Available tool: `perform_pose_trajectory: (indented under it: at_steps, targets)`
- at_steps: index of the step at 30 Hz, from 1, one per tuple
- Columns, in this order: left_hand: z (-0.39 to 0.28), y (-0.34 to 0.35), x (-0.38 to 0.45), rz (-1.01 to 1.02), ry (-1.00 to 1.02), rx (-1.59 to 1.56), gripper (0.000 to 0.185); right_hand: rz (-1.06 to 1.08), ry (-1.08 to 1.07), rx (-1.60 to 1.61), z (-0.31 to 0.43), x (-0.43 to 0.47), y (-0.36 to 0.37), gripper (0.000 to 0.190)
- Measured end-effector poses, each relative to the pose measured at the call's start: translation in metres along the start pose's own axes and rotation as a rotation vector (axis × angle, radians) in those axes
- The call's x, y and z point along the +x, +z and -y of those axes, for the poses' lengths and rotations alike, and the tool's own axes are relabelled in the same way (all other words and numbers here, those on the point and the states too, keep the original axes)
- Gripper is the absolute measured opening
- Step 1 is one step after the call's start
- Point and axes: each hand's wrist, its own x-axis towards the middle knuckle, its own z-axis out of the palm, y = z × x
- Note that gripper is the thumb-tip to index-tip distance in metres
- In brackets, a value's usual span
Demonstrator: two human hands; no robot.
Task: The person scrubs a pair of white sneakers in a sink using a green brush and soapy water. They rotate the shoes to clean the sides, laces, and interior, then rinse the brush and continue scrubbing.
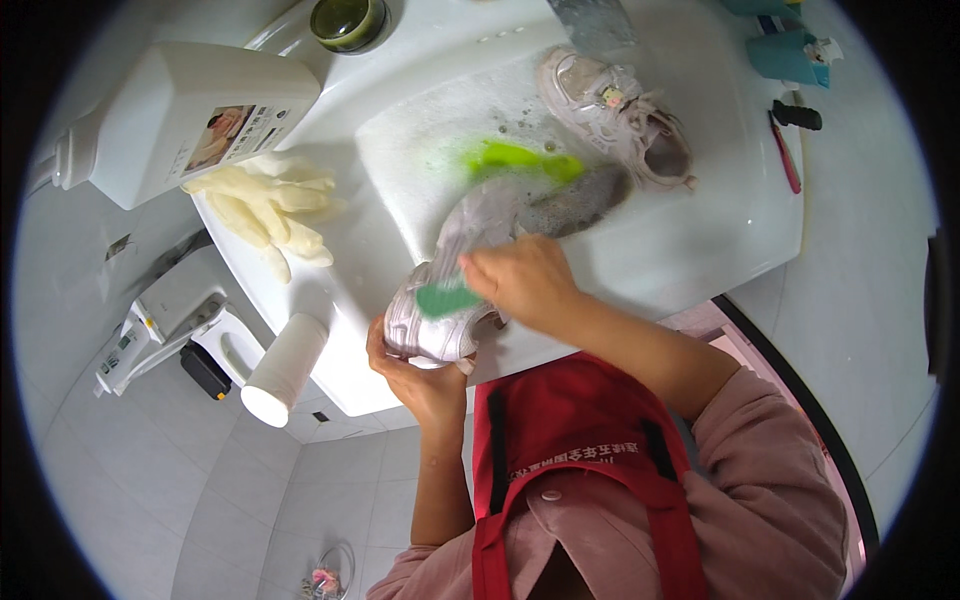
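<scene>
My left hand [424,386] grips a white and pale pink sneaker [407,307] by its near end, over the front edge of the sink. In my right hand [525,281] is a green brush [446,299], blurred, against the side of this shoe. The shoe's other end reaches over the soapy water. Beyond it a bright green thing [517,156] lies in the suds, and a dark grey insole [585,201] is beside it, partly in the water. A second sneaker [615,112], with laces and a small charm, rests at the basin's far right side.
The white sink [352,307] has pale rubber gloves [262,210] and a white paper cup [285,370] on its left rim. A large white jug [202,112] stands behind them. A green glass bowl [349,22] is at the back. A teal holder [787,58] and a red-handled tool [785,154] lie right.
</scene>
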Motion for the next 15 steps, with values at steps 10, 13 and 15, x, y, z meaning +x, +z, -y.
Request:
perform_pose_trajectory:
  at_steps: [10,13,15]
  targets:
    - [0.002,-0.003,0.002,0.017,-0.038,-0.007,0.105,-0.012,-0.019,-0.009,-0.013,-0.002,0.006,0.032]
    - [-0.003,-0.003,0.003,0.008,-0.086,-0.026,0.105,-0.076,-0.002,-0.154,-0.049,0.014,0.007,0.031]
    - [-0.004,-0.002,0.005,0.000,-0.079,-0.012,0.105,-0.076,0.029,-0.134,-0.042,0.013,0.005,0.031]
